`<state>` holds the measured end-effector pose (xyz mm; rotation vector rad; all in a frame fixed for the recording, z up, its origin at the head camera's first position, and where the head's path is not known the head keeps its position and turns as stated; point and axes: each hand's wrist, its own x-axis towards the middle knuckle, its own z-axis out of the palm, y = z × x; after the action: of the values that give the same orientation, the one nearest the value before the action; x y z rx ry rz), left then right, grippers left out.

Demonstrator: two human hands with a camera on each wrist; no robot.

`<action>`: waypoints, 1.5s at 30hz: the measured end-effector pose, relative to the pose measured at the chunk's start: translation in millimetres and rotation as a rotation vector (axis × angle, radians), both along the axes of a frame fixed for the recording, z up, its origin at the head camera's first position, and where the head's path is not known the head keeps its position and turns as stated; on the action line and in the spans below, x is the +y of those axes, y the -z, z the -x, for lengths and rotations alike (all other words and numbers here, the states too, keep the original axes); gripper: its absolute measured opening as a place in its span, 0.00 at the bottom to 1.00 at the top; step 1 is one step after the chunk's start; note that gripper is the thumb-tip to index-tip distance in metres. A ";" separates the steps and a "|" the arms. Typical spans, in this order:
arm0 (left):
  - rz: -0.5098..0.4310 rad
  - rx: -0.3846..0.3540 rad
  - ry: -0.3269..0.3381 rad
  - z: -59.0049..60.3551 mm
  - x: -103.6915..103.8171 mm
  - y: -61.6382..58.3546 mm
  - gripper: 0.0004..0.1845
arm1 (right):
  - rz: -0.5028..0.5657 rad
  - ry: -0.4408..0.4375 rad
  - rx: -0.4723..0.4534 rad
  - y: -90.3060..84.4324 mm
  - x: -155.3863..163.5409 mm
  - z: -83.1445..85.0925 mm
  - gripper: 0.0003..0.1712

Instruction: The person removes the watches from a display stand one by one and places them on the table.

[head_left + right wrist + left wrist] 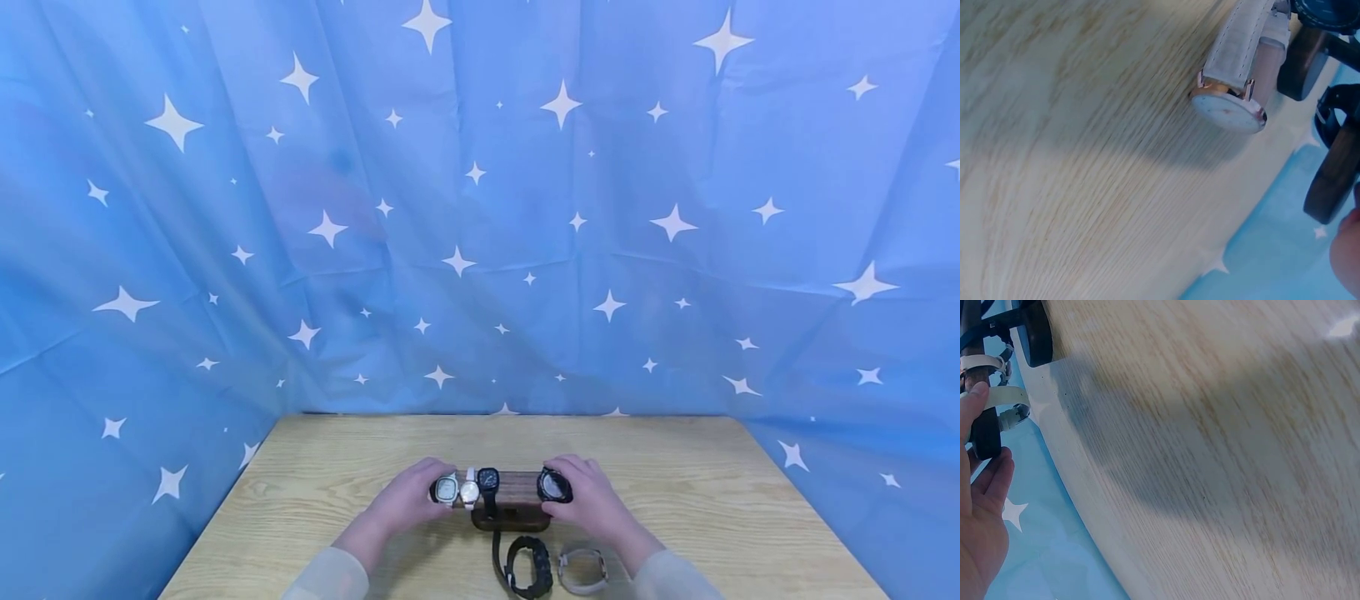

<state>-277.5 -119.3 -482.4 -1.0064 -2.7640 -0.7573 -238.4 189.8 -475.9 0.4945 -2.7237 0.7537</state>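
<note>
A dark wooden watch stand point(517, 485) holds several watches along its horizontal bar. My left hand point(408, 498) is at the bar's left end, holding a white watch point(446, 489) with a squarish face. In the left wrist view the thumb point(974, 399) lies by its pale strap, with other fingers behind the bar. Beside it hang a white-strapped round watch point(469, 493) and a black square watch point(488, 480). At the right end my right hand point(588, 492) grips a black round watch point(554, 486) on the bar. Little of this hand shows in the right wrist view.
In front of the stand's base lie a black watch point(534, 570) and a pale grey-strapped watch point(582, 572), which shows a rose-gold case point(1229, 112) in the right wrist view. Behind the wooden table point(675, 442) hangs a blue star-patterned curtain point(495, 292).
</note>
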 end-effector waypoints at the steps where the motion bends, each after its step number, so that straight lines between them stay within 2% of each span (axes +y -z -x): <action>1: -0.002 -0.001 0.000 0.1 -0.1 0.0 0.30 | -0.001 0.001 -0.002 -0.3 0.8 0.0 0.33; 22: -0.003 0.004 -0.003 1.0 -1.6 0.6 0.30 | 0.008 0.022 0.055 4.5 17.4 -1.0 0.33; 35: 0.000 0.006 -0.009 1.7 -2.1 1.5 0.30 | 0.011 0.042 0.038 1.7 22.7 -4.5 0.33; 45: -0.002 0.012 -0.002 1.4 -1.7 2.3 0.31 | -0.034 0.051 0.020 -0.5 29.1 -6.6 0.36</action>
<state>-278.9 -121.0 -484.8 -1.0037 -2.7538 -0.7508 -231.8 218.9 -475.4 0.4360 -2.7237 0.6862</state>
